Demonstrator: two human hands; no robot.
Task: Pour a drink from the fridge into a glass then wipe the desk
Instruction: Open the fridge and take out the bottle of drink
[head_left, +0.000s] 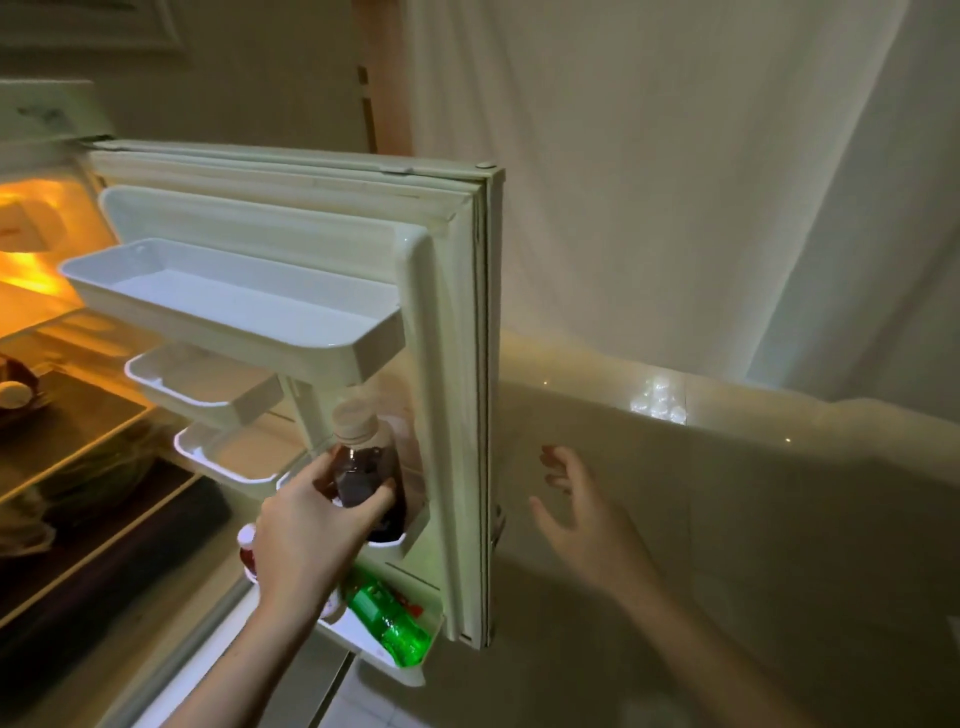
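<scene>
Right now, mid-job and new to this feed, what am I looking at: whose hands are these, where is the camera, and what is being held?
There is no machine here: a person works with bare hands, and the one camera sits on their head, looking forward and down. The fridge door stands open. The left hand has its grip around a dark drink bottle with a pale cap, standing in a door shelf. The right hand hangs open and empty beyond the door's edge. A green bottle lies in the lowest door shelf. The top door shelf holds nothing.
</scene>
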